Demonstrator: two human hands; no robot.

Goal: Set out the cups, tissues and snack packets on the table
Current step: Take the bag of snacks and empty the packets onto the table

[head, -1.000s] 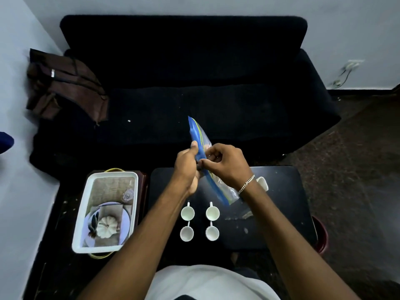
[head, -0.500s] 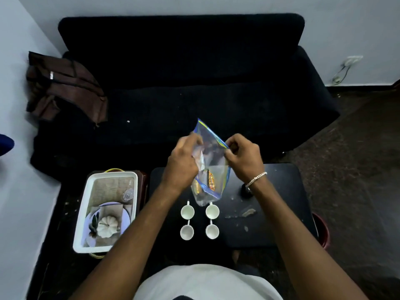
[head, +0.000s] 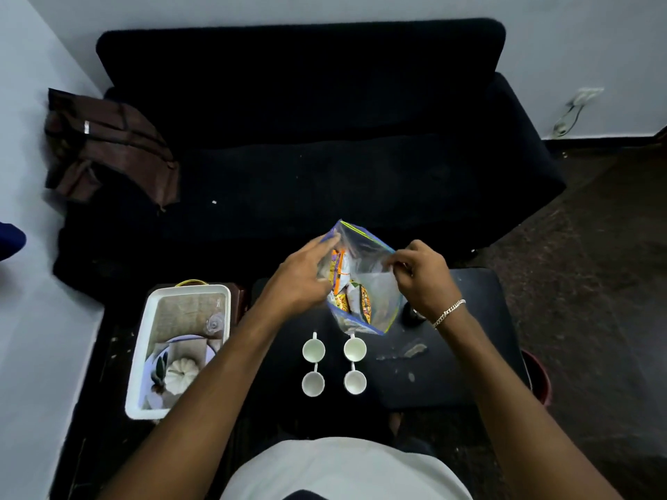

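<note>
A clear zip bag (head: 375, 283) with a blue edge hangs above the black table (head: 469, 355), its mouth pulled wide. Colourful snack packets (head: 352, 297) show inside it. My right hand (head: 420, 276) pinches the bag's right rim. My left hand (head: 299, 279) is at the left rim with its fingers reaching into the mouth; whether it grips anything inside is hidden. Several white cups (head: 314, 350) stand in a square on the table just below the bag. No tissues are visible.
A white tray (head: 144, 355) with a plate, a small white pumpkin and a cloth sits left of the table. A black sofa (head: 306, 138) runs behind, with a brown bag (head: 108, 149) on its left arm. A red bin (head: 537, 377) peeks out at the table's right.
My hands moved apart and pulled the zip bag's mouth wide. The bag turned from edge-on to facing me, so the packets inside now show. My left fingers have entered the mouth.
</note>
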